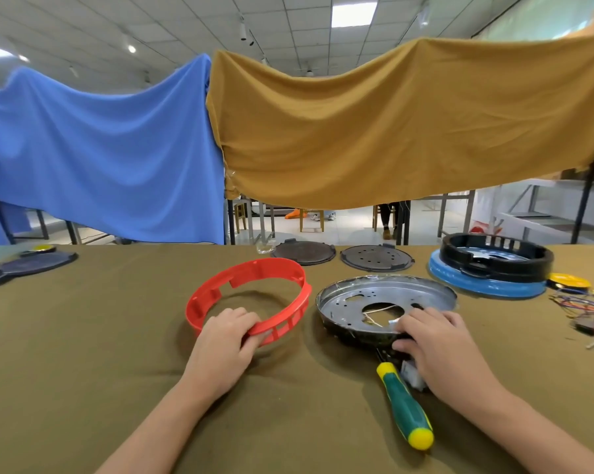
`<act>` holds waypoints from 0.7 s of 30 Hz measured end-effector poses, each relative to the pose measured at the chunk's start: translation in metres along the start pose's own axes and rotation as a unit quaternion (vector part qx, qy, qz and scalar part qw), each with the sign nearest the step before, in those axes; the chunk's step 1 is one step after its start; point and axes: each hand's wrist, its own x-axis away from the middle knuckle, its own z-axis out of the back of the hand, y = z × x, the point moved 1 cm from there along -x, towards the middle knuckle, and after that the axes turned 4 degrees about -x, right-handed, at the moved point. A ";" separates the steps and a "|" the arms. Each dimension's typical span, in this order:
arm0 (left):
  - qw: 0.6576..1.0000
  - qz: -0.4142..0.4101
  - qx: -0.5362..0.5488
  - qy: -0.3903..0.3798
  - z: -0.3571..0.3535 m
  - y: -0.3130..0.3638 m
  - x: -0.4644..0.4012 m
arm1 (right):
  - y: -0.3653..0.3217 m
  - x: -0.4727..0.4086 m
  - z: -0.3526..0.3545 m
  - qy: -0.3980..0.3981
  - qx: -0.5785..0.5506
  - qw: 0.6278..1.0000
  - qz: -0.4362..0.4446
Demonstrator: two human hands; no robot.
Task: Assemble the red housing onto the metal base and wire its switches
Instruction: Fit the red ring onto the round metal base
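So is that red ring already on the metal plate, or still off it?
Still off. The red housing lies on the table beside the metal base, apart from it, gripped by the left hand.
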 end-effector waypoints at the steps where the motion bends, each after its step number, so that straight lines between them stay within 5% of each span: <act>1: 1.000 0.000 -0.006 -0.001 0.000 -0.001 0.001 | 0.001 -0.002 0.001 -0.015 0.007 1.000 0.008; 8: 0.998 0.018 -0.059 -0.020 -0.002 -0.005 0.006 | -0.017 -0.029 0.009 -0.107 -0.067 0.991 0.046; 11: 0.998 0.016 -0.062 -0.024 -0.003 -0.004 0.007 | -0.034 -0.035 -0.007 -0.128 -0.014 0.989 0.072; 17: 0.998 0.026 -0.056 -0.016 -0.004 0.000 0.007 | -0.027 -0.036 -0.009 -0.017 0.016 0.993 0.114; 21: 0.998 0.035 -0.051 -0.019 -0.006 0.003 0.005 | -0.005 -0.033 0.007 0.070 -0.071 0.993 0.062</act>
